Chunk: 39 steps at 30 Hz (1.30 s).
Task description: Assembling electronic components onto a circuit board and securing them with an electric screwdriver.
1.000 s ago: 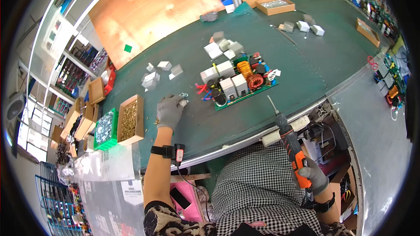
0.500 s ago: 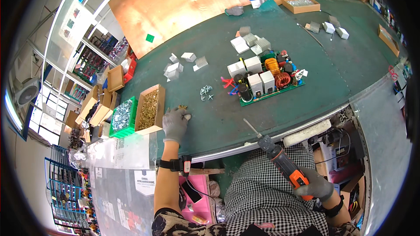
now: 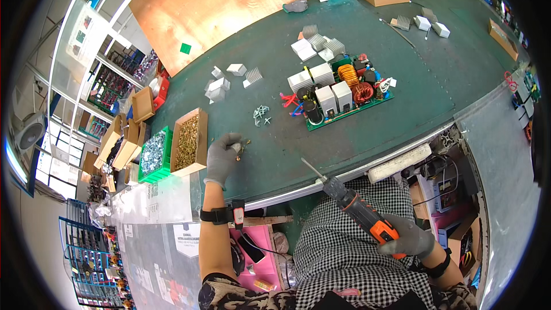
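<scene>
My left hand (image 3: 222,159), in a grey glove, rests on the green table with its fingers curled together. Small brass-coloured screws (image 3: 245,143) lie loose at its fingertips; what sits between the fingers is hidden. In my right hand (image 3: 408,236), also gloved, is an orange and black electric screwdriver (image 3: 359,212), its long bit pointing up and left over the table edge. Beyond it stands a circuit board (image 3: 350,112) with white heat sinks, copper coils and black capacitors. Nearer my left hand lies a small pile of grey-green clips (image 3: 261,115).
To the left stand a cardboard box of brass screws (image 3: 205,138) and a green bin of silver parts (image 3: 169,161). Finned heat sinks (image 3: 218,89) lie in groups on the table (image 3: 264,166). A grey glove (image 3: 295,6) and a box of clear pieces (image 3: 383,0) are farther back.
My left hand stays low by the brass screws, which now lie more spread out beside its fingertips. The screwdriver remains in my right hand. The whole view has shifted slightly.
</scene>
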Each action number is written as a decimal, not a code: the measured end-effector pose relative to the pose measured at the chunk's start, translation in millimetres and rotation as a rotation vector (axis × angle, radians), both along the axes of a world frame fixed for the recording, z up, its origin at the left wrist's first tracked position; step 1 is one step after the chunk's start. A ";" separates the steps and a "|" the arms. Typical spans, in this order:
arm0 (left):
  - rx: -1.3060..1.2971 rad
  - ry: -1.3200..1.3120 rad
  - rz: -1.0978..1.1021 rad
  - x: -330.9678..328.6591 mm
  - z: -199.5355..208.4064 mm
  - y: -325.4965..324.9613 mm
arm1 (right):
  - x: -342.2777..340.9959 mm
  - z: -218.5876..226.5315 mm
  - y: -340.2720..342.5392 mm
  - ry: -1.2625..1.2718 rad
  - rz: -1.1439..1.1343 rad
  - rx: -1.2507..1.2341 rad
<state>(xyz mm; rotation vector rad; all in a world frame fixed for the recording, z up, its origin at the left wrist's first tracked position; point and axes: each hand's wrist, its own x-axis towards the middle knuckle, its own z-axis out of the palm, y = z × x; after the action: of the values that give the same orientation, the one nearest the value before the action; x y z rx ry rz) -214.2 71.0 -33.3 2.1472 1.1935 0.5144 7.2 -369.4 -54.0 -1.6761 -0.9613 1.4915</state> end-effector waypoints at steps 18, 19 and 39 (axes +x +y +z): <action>0.242 -0.086 0.070 6.9 5.0 -34.3 | -8.6 14.7 -2.1 -0.037 0.015 0.012; 0.121 -0.204 0.090 11.9 9.9 -37.5 | -9.1 15.9 -4.0 -0.017 -0.008 0.024; -0.975 -0.505 -0.432 59.8 35.5 -117.8 | -13.2 12.1 -12.2 0.006 -0.070 -0.009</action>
<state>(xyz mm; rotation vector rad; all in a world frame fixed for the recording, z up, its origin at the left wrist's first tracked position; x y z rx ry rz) -154.4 -46.8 2.2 1.2505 0.4871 0.1825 -6.0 -381.6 -41.9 -1.6934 -0.8843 1.4566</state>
